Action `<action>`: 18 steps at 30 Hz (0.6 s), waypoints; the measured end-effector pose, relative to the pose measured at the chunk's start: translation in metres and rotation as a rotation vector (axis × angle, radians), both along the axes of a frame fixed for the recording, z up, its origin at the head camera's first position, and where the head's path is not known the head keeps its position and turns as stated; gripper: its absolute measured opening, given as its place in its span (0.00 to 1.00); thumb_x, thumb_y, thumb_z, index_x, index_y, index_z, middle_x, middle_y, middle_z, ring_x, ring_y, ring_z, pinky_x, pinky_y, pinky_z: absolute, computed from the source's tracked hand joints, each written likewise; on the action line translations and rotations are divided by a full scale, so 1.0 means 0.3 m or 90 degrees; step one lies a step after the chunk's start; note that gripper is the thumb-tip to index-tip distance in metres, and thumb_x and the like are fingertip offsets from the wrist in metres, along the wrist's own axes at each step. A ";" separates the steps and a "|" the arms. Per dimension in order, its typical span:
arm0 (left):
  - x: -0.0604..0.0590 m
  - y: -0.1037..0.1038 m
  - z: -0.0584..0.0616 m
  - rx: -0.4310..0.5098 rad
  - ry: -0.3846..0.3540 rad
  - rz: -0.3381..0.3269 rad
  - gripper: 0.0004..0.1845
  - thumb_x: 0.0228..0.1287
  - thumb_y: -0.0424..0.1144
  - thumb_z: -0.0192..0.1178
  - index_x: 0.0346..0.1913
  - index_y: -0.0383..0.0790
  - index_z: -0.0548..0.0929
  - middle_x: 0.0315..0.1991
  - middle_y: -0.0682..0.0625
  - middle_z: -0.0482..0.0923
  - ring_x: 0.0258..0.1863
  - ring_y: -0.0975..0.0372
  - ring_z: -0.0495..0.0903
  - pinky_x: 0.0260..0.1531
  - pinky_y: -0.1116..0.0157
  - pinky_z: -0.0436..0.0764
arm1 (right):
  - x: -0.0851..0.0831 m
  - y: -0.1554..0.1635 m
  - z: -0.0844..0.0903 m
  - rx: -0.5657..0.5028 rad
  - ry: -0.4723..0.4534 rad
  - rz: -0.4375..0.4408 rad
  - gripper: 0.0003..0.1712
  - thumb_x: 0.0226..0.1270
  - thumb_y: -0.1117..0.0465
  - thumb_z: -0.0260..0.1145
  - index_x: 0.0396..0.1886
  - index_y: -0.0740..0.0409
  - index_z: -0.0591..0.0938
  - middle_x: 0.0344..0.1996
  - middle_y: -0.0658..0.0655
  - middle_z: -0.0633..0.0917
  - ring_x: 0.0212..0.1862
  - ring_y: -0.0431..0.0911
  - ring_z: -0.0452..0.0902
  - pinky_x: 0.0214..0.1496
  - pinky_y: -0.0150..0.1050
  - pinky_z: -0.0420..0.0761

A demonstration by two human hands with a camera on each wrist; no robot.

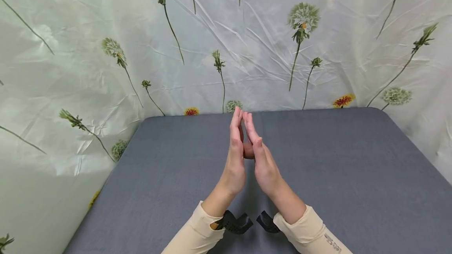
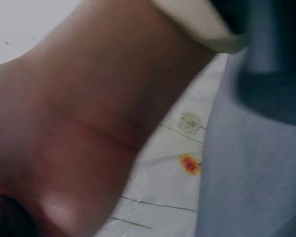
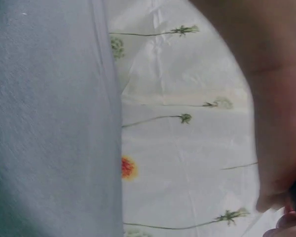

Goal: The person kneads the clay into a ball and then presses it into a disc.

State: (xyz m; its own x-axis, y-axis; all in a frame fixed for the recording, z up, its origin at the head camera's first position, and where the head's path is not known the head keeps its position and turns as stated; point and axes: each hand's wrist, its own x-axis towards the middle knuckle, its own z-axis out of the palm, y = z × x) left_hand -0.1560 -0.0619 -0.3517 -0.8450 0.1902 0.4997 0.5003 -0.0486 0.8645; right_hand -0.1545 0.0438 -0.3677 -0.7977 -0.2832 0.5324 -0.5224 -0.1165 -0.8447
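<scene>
Bare skin meets bare skin above the grey table [image 1: 353, 175]: the left hand [image 1: 234, 160] and the right hand [image 1: 261, 156] stand upright, palm facing palm, straight fingers touching at the tips at the far end. Neither grip is clamped on anything; both are flat and extended. A small gap shows lower down between the palms, with a thumb visible inside it. To hold this pose well, I judge the fingertips should stay level and the wrists equally raised off the cloth. Cream sleeves [image 1: 303, 230] cover both forearms, each with a black wrist mount [image 1: 234, 222] near the cuff. No container is in view. Behind the table hangs a crinkled flowered sheet [image 1: 106, 50].
</scene>
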 end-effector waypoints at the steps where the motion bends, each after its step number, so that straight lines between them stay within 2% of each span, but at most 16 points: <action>1: 0.001 -0.005 0.010 -0.001 0.002 0.009 0.53 0.76 0.80 0.24 0.89 0.49 0.36 0.90 0.50 0.38 0.90 0.56 0.40 0.85 0.40 0.43 | 0.000 -0.005 -0.001 0.002 -0.008 0.008 0.43 0.90 0.37 0.23 0.89 0.60 0.41 0.89 0.60 0.45 0.90 0.52 0.37 0.82 0.21 0.48; 5: -0.008 -0.033 0.046 0.022 0.003 0.039 0.56 0.73 0.84 0.26 0.89 0.50 0.36 0.90 0.50 0.40 0.89 0.55 0.42 0.85 0.39 0.45 | 0.015 -0.037 -0.009 0.020 -0.018 0.043 0.40 0.91 0.39 0.23 0.89 0.57 0.37 0.90 0.55 0.42 0.90 0.53 0.35 0.81 0.21 0.53; 8: -0.017 -0.050 0.058 0.052 -0.010 0.051 0.58 0.70 0.85 0.28 0.89 0.50 0.37 0.89 0.50 0.44 0.89 0.57 0.43 0.85 0.42 0.46 | 0.033 -0.059 -0.007 0.030 -0.001 0.050 0.40 0.91 0.39 0.24 0.89 0.56 0.38 0.90 0.52 0.42 0.90 0.52 0.34 0.83 0.23 0.50; 10: -0.023 -0.055 0.058 0.070 -0.021 0.050 0.58 0.70 0.85 0.31 0.89 0.50 0.38 0.88 0.50 0.46 0.89 0.57 0.43 0.86 0.44 0.47 | 0.042 -0.067 -0.001 0.036 0.018 0.042 0.40 0.91 0.40 0.24 0.89 0.57 0.41 0.90 0.52 0.42 0.90 0.51 0.33 0.86 0.26 0.45; 13: -0.031 -0.053 0.048 0.090 -0.039 0.033 0.57 0.72 0.84 0.33 0.89 0.50 0.38 0.88 0.48 0.46 0.89 0.55 0.45 0.86 0.45 0.49 | 0.051 -0.067 0.011 0.037 0.043 0.025 0.41 0.91 0.39 0.24 0.89 0.59 0.44 0.90 0.53 0.44 0.90 0.51 0.32 0.87 0.28 0.39; 18: -0.032 -0.033 0.023 0.087 -0.068 -0.013 0.55 0.73 0.83 0.32 0.89 0.52 0.37 0.89 0.48 0.44 0.89 0.53 0.48 0.85 0.43 0.53 | 0.052 -0.045 0.030 0.023 0.079 -0.004 0.43 0.90 0.37 0.25 0.89 0.61 0.47 0.89 0.60 0.47 0.90 0.51 0.32 0.88 0.30 0.37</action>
State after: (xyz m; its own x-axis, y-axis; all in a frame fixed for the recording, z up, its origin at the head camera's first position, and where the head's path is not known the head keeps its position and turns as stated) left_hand -0.1656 -0.0717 -0.3448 -0.8917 0.1438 0.4291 0.4030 -0.1790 0.8975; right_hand -0.1388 0.0304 -0.3587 -0.7285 -0.2991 0.6163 -0.6235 -0.0831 -0.7774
